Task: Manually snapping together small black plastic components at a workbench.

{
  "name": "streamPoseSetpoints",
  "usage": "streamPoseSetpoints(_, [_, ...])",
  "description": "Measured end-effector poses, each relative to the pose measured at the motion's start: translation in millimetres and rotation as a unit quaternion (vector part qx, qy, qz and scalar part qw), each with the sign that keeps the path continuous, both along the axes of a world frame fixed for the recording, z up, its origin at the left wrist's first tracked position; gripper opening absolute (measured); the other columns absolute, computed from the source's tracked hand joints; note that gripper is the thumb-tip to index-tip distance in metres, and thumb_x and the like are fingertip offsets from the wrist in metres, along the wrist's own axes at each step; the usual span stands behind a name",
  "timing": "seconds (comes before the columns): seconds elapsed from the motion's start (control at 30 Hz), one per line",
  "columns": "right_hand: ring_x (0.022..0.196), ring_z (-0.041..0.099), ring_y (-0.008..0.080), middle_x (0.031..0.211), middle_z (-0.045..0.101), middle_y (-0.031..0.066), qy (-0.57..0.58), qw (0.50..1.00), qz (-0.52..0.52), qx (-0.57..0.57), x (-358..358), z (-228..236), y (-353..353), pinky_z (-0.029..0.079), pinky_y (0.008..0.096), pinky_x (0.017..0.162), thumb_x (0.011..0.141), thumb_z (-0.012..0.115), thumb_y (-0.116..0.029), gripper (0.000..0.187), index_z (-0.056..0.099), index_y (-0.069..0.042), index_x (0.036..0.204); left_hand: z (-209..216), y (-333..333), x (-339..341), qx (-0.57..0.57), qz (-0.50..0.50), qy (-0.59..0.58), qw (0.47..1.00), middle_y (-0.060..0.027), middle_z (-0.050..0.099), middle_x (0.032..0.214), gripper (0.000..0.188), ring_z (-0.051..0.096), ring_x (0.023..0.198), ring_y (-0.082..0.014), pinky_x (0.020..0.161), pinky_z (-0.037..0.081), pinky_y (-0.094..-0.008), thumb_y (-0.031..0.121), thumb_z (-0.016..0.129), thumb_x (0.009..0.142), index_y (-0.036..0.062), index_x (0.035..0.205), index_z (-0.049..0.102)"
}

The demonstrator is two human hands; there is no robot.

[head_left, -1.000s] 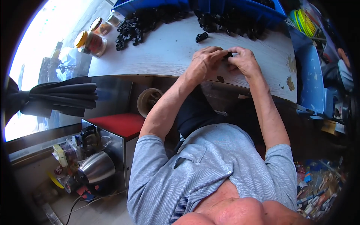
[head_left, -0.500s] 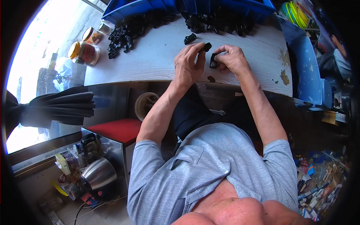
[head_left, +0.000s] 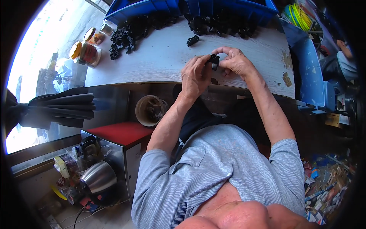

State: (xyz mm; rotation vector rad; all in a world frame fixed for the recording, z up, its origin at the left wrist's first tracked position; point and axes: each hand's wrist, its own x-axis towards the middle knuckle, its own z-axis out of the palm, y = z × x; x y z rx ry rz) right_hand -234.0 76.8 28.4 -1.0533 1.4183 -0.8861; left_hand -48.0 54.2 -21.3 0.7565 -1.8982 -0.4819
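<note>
Small black plastic parts (head_left: 214,61) are together in front of me, just above the table's near edge. My left hand (head_left: 196,73) pinches them from the left, its fingers closed round the upper part. From the other side my right hand (head_left: 237,64) meets them, with curved forefinger above and thumb against the right side. Fingers partly hide where the pieces meet. Another black plastic part (head_left: 193,40) lies alone on the white table (head_left: 160,57), beyond my hands.
Heaps of black parts (head_left: 124,40) lie at the table's far side, before blue bins (head_left: 146,8). Lidded jars (head_left: 88,54) stand at the left edge. A light-blue bin (head_left: 314,72) is at right. Below are a round bucket (head_left: 142,111) and a red-topped cabinet (head_left: 118,133).
My left hand has shifted right and slightly down, bringing its black part against the one at my right hand. Before, the two parts were apart.
</note>
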Motion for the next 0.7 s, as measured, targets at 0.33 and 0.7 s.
streamPoseSetpoints(0.33, [0.054, 0.059, 0.0098, 0.066, 0.061, 0.0004, 0.085, 0.996, -0.005, 0.023, 5.3, -0.7, -2.1, 0.050, 0.0275, 0.050, 0.078, 0.066, -0.002, 0.040, 0.067, -0.007, 0.118, 1.9, 0.3, -1.8, -0.024, -0.003, -0.058, 0.998, -0.0138, 0.071, 0.101, 0.025, 0.068, 0.088, -0.0352, 0.078, 0.055, -0.0412, 0.001, 0.070, 0.084, 0.0044, 0.109, 0.069])
streamPoseSetpoints(0.7, [0.050, 0.055, 0.0090, 0.060, 0.054, -0.0005, 0.147, 0.989, 0.018, 0.022, 9.3, -2.2, -7.1, 0.044, 0.0277, 0.045, 0.078, 0.067, -0.002, 0.035, 0.068, -0.005, 0.113, -2.0, -3.2, 4.9, -0.070, 0.013, -0.097, 0.993, -0.0118, 0.072, 0.107, 0.028, 0.067, 0.095, -0.0332, 0.084, 0.053, -0.0420, 0.003, 0.070, 0.085, 0.0060, 0.113, 0.069])
